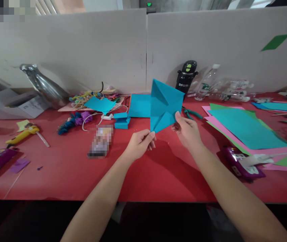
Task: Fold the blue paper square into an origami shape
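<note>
A creased square of blue paper (167,106) is held up above the red table, tilted, with fold lines running across it. My left hand (142,143) pinches its bottom corner between thumb and fingers. At the lower right edge, my right hand (187,129) grips the same sheet, thumb in front and fingers behind. Behind the held sheet lies a flat blue paper (139,106), partly covered by it. To the left of that, a small folded blue paper piece (121,121) rests on the table.
On the right lie stacked coloured sheets (246,127), green-handled pliers (193,113) and a purple power strip (244,164). A black bottle (186,79) and a clear plastic bottle (207,84) stand at the back. Leftward are a yellow glue gun (23,134) and a metal jug (44,85).
</note>
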`<state>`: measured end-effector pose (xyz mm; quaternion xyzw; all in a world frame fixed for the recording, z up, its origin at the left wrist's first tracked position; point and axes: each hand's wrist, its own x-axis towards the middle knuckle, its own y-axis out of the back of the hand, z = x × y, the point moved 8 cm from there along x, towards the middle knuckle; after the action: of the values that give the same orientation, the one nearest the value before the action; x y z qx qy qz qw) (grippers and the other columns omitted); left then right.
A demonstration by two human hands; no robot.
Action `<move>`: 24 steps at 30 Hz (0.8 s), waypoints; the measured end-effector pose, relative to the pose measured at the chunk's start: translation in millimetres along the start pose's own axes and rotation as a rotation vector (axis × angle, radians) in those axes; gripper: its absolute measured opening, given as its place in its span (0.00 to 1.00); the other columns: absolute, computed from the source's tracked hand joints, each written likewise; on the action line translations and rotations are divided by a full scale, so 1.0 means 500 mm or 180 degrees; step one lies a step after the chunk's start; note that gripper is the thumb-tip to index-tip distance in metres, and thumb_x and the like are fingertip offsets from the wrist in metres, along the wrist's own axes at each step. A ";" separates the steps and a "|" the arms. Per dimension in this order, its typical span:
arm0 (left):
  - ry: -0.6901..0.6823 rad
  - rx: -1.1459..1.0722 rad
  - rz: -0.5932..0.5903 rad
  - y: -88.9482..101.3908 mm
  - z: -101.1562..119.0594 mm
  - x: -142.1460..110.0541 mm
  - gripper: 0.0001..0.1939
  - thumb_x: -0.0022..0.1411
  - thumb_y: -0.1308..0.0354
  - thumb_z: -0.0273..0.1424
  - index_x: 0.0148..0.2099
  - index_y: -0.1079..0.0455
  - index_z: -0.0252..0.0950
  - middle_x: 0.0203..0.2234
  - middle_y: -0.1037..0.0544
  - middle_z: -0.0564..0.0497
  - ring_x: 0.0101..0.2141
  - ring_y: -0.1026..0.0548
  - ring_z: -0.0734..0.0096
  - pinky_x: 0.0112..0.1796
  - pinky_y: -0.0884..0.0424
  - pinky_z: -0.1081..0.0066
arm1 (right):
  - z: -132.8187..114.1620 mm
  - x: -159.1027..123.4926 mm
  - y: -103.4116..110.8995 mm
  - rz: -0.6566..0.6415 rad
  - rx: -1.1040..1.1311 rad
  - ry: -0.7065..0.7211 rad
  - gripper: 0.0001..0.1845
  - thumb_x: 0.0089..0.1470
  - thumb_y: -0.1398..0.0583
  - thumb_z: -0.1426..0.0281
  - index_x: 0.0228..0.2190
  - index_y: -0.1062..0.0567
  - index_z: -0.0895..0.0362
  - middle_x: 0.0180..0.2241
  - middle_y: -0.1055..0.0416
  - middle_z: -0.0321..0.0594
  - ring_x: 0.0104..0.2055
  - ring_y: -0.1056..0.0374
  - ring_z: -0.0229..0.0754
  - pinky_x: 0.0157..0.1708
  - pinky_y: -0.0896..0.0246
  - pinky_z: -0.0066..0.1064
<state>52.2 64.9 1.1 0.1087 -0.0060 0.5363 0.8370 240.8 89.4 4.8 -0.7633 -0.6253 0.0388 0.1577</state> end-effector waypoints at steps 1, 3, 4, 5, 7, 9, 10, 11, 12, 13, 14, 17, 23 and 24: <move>0.0010 0.0009 0.0007 0.001 0.000 0.000 0.20 0.69 0.48 0.45 0.34 0.31 0.34 0.21 0.24 0.51 0.22 0.26 0.74 0.26 0.30 0.75 | -0.001 0.002 0.001 0.0004 0.0020 0.0037 0.25 0.49 0.32 0.50 0.16 0.29 0.55 0.18 0.36 0.35 0.23 0.38 0.36 0.25 0.41 0.32; 0.0031 0.0022 0.0022 0.004 0.001 0.000 0.20 0.70 0.48 0.45 0.34 0.30 0.34 0.20 0.24 0.52 0.22 0.26 0.75 0.26 0.30 0.76 | -0.001 0.006 0.006 0.0036 0.0055 0.0095 0.26 0.49 0.32 0.50 0.15 0.29 0.55 0.18 0.37 0.35 0.23 0.39 0.36 0.25 0.41 0.32; 0.0035 0.0021 0.0031 0.006 0.001 0.000 0.20 0.70 0.48 0.45 0.34 0.30 0.34 0.20 0.24 0.52 0.22 0.26 0.75 0.26 0.30 0.76 | 0.001 0.007 0.007 0.0032 0.0071 0.0101 0.26 0.49 0.32 0.49 0.16 0.29 0.54 0.18 0.36 0.35 0.23 0.39 0.36 0.26 0.40 0.32; 0.0029 0.0022 0.0039 0.007 0.002 -0.001 0.20 0.70 0.48 0.45 0.34 0.30 0.34 0.21 0.24 0.52 0.22 0.26 0.75 0.26 0.30 0.76 | 0.003 0.006 0.005 -0.0001 0.0084 0.0085 0.26 0.49 0.33 0.48 0.16 0.29 0.54 0.19 0.35 0.35 0.23 0.38 0.36 0.27 0.39 0.32; -0.0011 0.0035 0.0036 0.009 0.005 -0.001 0.20 0.70 0.48 0.45 0.34 0.31 0.34 0.21 0.23 0.51 0.22 0.26 0.75 0.26 0.30 0.76 | 0.011 -0.002 -0.007 -0.0162 0.0053 0.0015 0.25 0.47 0.33 0.46 0.18 0.27 0.54 0.20 0.32 0.36 0.25 0.35 0.38 0.29 0.37 0.33; -0.0069 0.0072 0.0019 0.009 0.008 -0.001 0.20 0.70 0.48 0.44 0.32 0.32 0.34 0.21 0.23 0.51 0.22 0.26 0.75 0.26 0.30 0.76 | 0.019 -0.020 -0.033 -0.0437 -0.0126 -0.0070 0.23 0.44 0.30 0.47 0.21 0.24 0.54 0.23 0.29 0.36 0.27 0.33 0.38 0.32 0.36 0.33; -0.0094 0.0094 0.0000 0.008 0.009 -0.001 0.20 0.70 0.48 0.44 0.32 0.32 0.34 0.21 0.23 0.51 0.22 0.26 0.76 0.26 0.31 0.76 | 0.027 -0.032 -0.054 -0.0696 -0.0328 -0.0150 0.21 0.42 0.29 0.50 0.23 0.23 0.54 0.24 0.27 0.37 0.28 0.33 0.38 0.33 0.36 0.33; -0.0113 0.0114 -0.0023 0.006 0.010 -0.002 0.20 0.70 0.48 0.44 0.31 0.32 0.34 0.21 0.23 0.51 0.22 0.26 0.76 0.26 0.31 0.76 | 0.031 -0.046 -0.075 -0.0971 -0.0497 -0.0161 0.19 0.43 0.29 0.52 0.23 0.22 0.55 0.26 0.25 0.37 0.29 0.33 0.39 0.34 0.37 0.33; -0.0122 0.0131 -0.0037 0.006 0.010 -0.001 0.20 0.70 0.48 0.43 0.31 0.33 0.34 0.21 0.23 0.51 0.22 0.26 0.76 0.26 0.31 0.76 | 0.033 -0.058 -0.093 -0.1183 -0.0584 -0.0131 0.18 0.46 0.30 0.53 0.24 0.22 0.55 0.28 0.24 0.38 0.30 0.32 0.40 0.35 0.37 0.34; -0.0123 0.0151 -0.0040 0.005 0.009 -0.001 0.20 0.70 0.49 0.43 0.31 0.33 0.34 0.22 0.23 0.51 0.22 0.26 0.76 0.26 0.31 0.76 | 0.035 -0.066 -0.104 -0.1270 -0.0693 -0.0103 0.19 0.48 0.31 0.53 0.24 0.22 0.55 0.27 0.25 0.38 0.30 0.32 0.40 0.34 0.38 0.33; -0.0120 0.0170 -0.0036 0.005 0.008 -0.001 0.20 0.70 0.49 0.43 0.31 0.32 0.34 0.22 0.23 0.51 0.22 0.26 0.76 0.26 0.31 0.76 | 0.037 -0.070 -0.107 -0.1204 -0.0811 -0.0079 0.20 0.49 0.32 0.52 0.22 0.23 0.56 0.24 0.27 0.37 0.28 0.34 0.39 0.31 0.40 0.33; -0.0099 0.0236 0.0006 0.009 0.006 0.000 0.19 0.70 0.48 0.43 0.32 0.32 0.35 0.21 0.23 0.52 0.22 0.26 0.76 0.25 0.31 0.76 | 0.037 -0.067 -0.096 -0.0853 -0.1072 0.0016 0.24 0.51 0.34 0.52 0.16 0.28 0.56 0.18 0.34 0.34 0.23 0.41 0.36 0.26 0.46 0.31; -0.0077 0.0270 0.0062 0.016 0.011 0.001 0.19 0.70 0.48 0.44 0.33 0.31 0.35 0.20 0.24 0.52 0.21 0.26 0.75 0.26 0.30 0.76 | 0.025 -0.046 -0.072 -0.0481 -0.0707 0.0193 0.22 0.52 0.34 0.53 0.18 0.27 0.55 0.20 0.31 0.36 0.26 0.37 0.38 0.31 0.41 0.33; -0.0075 0.0264 0.0054 0.016 0.011 0.001 0.19 0.70 0.48 0.44 0.33 0.31 0.35 0.20 0.24 0.52 0.21 0.26 0.75 0.26 0.30 0.76 | 0.022 -0.042 -0.065 -0.0405 -0.0630 0.0216 0.21 0.52 0.33 0.54 0.18 0.26 0.55 0.21 0.31 0.36 0.26 0.36 0.39 0.31 0.41 0.33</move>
<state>45.9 67.3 7.7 0.1495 0.0054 0.5419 0.8270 202.5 76.6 0.7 -0.7348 -0.6675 -0.0590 0.1047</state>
